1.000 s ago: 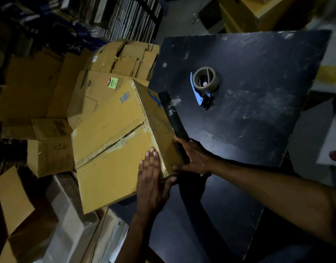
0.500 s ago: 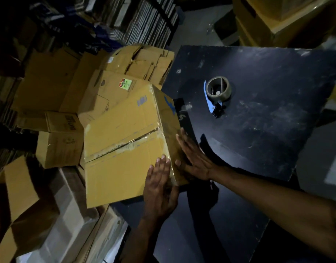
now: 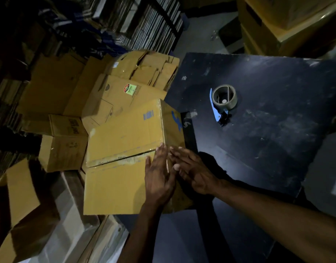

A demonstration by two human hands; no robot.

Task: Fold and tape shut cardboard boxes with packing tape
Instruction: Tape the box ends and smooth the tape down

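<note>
A closed cardboard box (image 3: 121, 168) sits at the left edge of the dark table (image 3: 267, 149), its top seam covered with clear tape. My left hand (image 3: 159, 177) lies flat on the box's top near the right edge, fingers straight. My right hand (image 3: 193, 171) presses flat against the box's right side, fingers spread across the corner. A tape dispenser (image 3: 223, 101) with a blue blade and a brown roll lies on the table beyond the box, untouched.
Piles of cardboard boxes (image 3: 64, 149) and flattened cartons (image 3: 148, 69) fill the floor to the left. Stacked flat sheets (image 3: 144, 21) stand at the back. More boxes (image 3: 288, 21) sit at the far right behind the table.
Both hands slid up along the box's right edge toward the taped seam. The box shifted slightly left off the table edge, and the view tilted.
</note>
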